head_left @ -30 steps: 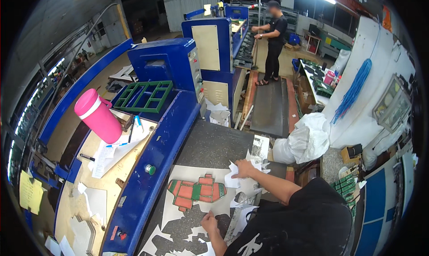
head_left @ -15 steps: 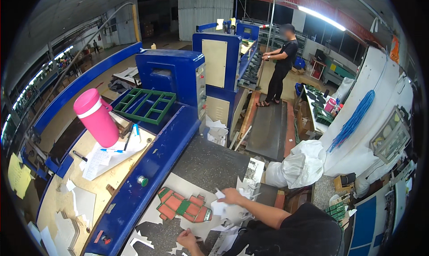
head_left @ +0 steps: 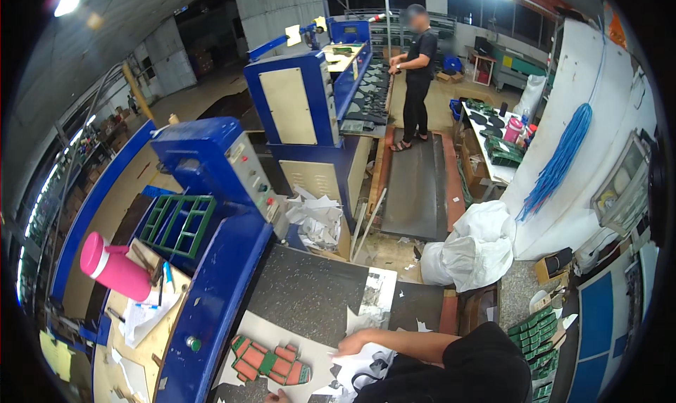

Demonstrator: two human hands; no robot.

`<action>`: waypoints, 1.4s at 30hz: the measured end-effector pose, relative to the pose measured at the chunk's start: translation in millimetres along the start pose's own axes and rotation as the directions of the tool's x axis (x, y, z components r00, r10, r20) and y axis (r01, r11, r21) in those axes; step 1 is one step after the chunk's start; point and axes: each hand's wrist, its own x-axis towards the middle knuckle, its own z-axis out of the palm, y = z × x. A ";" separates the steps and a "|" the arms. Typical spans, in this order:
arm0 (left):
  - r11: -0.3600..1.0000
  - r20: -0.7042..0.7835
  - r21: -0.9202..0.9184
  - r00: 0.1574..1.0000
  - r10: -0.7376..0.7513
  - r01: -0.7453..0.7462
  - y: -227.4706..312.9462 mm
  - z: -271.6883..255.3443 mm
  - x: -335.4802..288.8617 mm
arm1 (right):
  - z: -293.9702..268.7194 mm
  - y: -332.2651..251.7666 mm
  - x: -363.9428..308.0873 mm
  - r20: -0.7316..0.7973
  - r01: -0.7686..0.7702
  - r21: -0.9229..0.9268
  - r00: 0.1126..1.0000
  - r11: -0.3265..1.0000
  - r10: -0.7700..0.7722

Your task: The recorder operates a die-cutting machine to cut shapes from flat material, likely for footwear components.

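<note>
A red and green cutting die (head_left: pixel 271 361) lies on a pale sheet (head_left: pixel 271 332) at the front of the dark, speckled bed (head_left: pixel 303 280). My right hand (head_left: pixel 353 342) is at the sheet's right side, fingers drawn together on a white scrap sheet (head_left: pixel 345 380) with cut-out holes. This scrap spreads below the hand toward my dark clothing. At the lower picture edge, my left hand (head_left: pixel 277 397) shows only its fingers, closed at the pale sheet's near edge beside the die. The rest of that hand is cut off.
A blue press (head_left: pixel 218 276) runs along the left, with a pink jug (head_left: pixel 123 273) and green frame (head_left: pixel 179 223) on it. Paper scraps fill a box (head_left: pixel 317 223) behind the bed. White sacks (head_left: pixel 475 248) stand right. Beyond, a person (head_left: pixel 415 72) stands at another machine.
My view has swung right, so the press and die sit farther left and the die lower in the picture. Both hands stay beside the sheet; the left is now mostly outside the lower edge.
</note>
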 end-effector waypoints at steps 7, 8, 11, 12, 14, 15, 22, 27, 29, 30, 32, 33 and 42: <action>0.994 -0.176 0.046 0.979 0.104 -0.097 -19.5 33.9 15.4 | -2.4 5.3 -0.5 -0.346 -0.189 0.001 0.921 0.982 0.178; 0.982 -0.102 0.188 0.995 -0.016 0.035 -22.4 37.1 24.3 | -5.5 2.9 -0.8 -0.266 -0.127 -0.042 0.958 0.991 0.111; 0.988 -0.066 -0.051 0.987 -0.148 0.145 -16.9 39.3 18.1 | -23.2 12.0 -10.7 0.095 0.069 -0.026 0.993 0.997 -0.066; 0.981 -0.074 -0.079 0.981 -0.182 0.176 -24.8 36.2 15.3 | -35.1 -4.5 -31.2 0.065 0.101 -0.044 0.993 0.994 -0.098; 0.970 -0.116 -0.211 0.983 -0.144 0.117 -28.1 39.4 15.2 | -46.0 -14.2 -55.4 -0.010 0.212 -0.071 0.977 0.975 -0.213; 0.947 -0.143 -0.317 0.984 -0.104 0.054 -30.0 40.5 10.5 | -40.3 -8.5 -62.4 -0.091 0.302 -0.012 0.949 0.953 -0.302; 0.979 -0.403 -0.175 0.915 0.026 -0.104 9.0 40.8 -38.4 | -72.2 41.1 -73.3 0.165 0.482 0.127 0.851 0.867 -0.498; 1.000 -0.549 0.001 0.836 -0.007 0.009 82.9 33.3 -93.9 | -93.0 40.0 -74.6 0.290 0.244 -0.102 0.935 0.964 -0.206; 0.993 -0.569 -0.001 0.817 0.093 -0.114 94.0 52.8 -112.4 | -109.0 31.0 -76.8 0.318 0.309 -0.008 0.903 0.951 -0.291; 0.994 -0.439 -0.067 0.897 0.046 -0.084 110.6 59.2 -122.0 | -107.4 36.7 -74.4 0.251 0.334 -0.044 0.916 0.942 -0.313; 0.988 -0.221 -0.143 0.975 0.032 -0.064 120.6 79.1 -130.9 | -99.8 55.9 -67.9 0.063 0.475 -0.087 0.880 0.876 -0.471; 0.982 -0.138 -0.163 0.988 0.069 -0.092 112.7 94.5 -128.5 | -103.1 60.2 -67.6 0.057 0.475 -0.083 0.880 0.876 -0.472; 0.714 -0.079 -0.565 0.888 0.453 -0.414 259.8 91.1 -78.1 | -183.8 16.0 -105.5 -0.710 0.653 0.538 0.692 0.533 -0.131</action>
